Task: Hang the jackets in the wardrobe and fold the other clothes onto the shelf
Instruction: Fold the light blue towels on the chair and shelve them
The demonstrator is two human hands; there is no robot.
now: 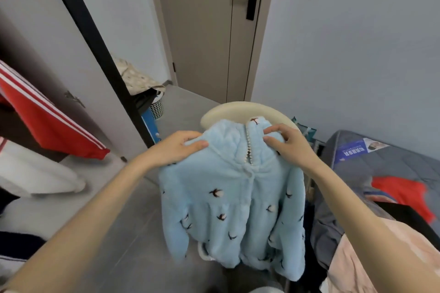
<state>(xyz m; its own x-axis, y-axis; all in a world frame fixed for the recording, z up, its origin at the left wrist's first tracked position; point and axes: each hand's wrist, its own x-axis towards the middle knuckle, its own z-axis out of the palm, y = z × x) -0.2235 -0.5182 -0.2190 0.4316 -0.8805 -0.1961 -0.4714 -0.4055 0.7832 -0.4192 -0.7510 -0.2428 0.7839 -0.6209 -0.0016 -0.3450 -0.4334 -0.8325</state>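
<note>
here, a pale blue fleece jacket [232,188] is held up over the floor by its shoulders, pinched by the left hand [178,147] and right hand [289,144] (front hanging flat, likely for hangering).

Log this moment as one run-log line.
left hand: grips blue jacket at shoulder | right hand: grips other shoulder | jacket: hangs down, front toward camera
</note>
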